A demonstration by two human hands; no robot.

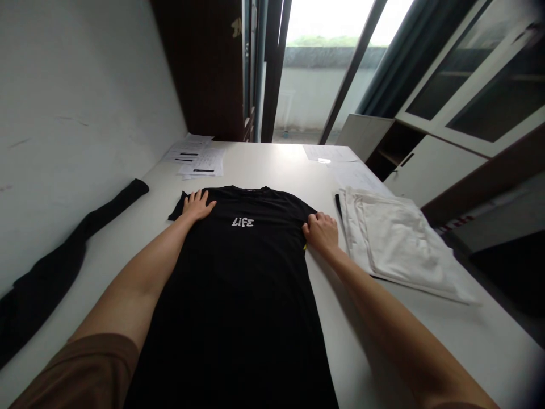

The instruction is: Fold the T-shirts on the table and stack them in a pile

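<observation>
A black T-shirt [247,284] with small white lettering near its neck lies spread on the white table, collar at the far side. My left hand [198,206] rests flat on its left shoulder and sleeve, fingers spread. At the right sleeve, my right hand [322,230] has its fingers curled and closed on the black fabric. A little yellow shows at the shirt's edge just below that hand. The shirt's lower end runs out of view at the bottom.
Folded white cloth [395,238] lies stacked at the right. Another dark garment [63,255] lies along the left wall. Printed papers [202,162] are at the far left, more sheets [332,153] at the far right. White cabinets [430,165] stand beyond the table's right side.
</observation>
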